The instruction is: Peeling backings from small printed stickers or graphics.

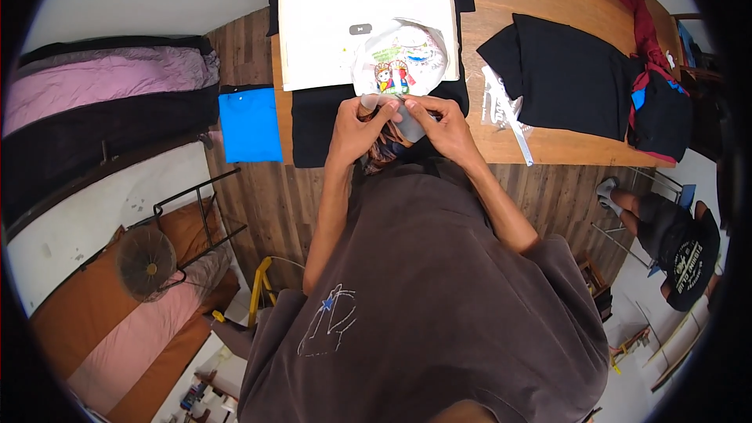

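Note:
My left hand (359, 128) and my right hand (445, 127) meet in front of my chest, thumbs and fingertips pinched together on a small piece of translucent film (382, 99). Greyish see-through sheeting (409, 127) hangs below the fingers. Just beyond them sits a round white container (435, 47), holding colourful printed cut-outs, among them two small cartoon figures (392, 77). A patterned dark-and-orange cloth (381, 153) shows under my hands. Black fabric (313, 129) lies beneath on the table.
A large white board (329, 16) covers the black fabric at the far side. On the wooden table (548, 145) lie a folded black garment (576, 74), a clear plastic wrapper (501, 102) and a blue folded cloth (251, 129). Another person (681, 247) sits at the right.

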Motion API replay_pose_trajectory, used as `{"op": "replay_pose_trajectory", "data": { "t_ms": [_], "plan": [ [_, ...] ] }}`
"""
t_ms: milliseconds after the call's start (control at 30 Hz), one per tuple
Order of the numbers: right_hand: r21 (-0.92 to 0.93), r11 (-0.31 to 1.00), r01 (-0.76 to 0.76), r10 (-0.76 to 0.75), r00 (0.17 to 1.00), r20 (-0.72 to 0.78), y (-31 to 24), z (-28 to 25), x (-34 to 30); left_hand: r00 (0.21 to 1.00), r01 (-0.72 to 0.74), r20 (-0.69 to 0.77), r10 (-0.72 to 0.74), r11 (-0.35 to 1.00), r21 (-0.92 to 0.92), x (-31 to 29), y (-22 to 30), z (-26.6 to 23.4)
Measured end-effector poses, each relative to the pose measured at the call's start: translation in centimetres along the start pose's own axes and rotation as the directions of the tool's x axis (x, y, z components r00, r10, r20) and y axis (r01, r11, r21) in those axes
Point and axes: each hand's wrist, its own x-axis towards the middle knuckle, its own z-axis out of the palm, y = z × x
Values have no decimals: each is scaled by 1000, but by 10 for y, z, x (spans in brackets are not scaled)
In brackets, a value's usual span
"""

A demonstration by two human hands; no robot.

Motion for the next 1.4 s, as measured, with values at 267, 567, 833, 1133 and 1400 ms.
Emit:
{"op": "replay_pose_trajectory", "data": {
  "t_ms": [267,567,833,1133,1400],
  "plan": [
    [39,997,-63,64,998,-9,4,7,2,998,32,50,-33,999,9,3,-5,-9],
    [85,993,-83,85,996,-26,11,15,3,990,107,91,-110,994,36,8,-8,-15],
    [143,983,-112,118,992,-37,31,21,7,971,208,118,-209,978,21,13,-7,-19],
    [164,973,-162,170,985,-36,23,26,7,951,251,188,-246,968,0,20,-12,-24],
    [279,942,-187,208,977,-46,26,34,7,922,338,217,-321,940,-43,20,-11,-25]
  ]
}}
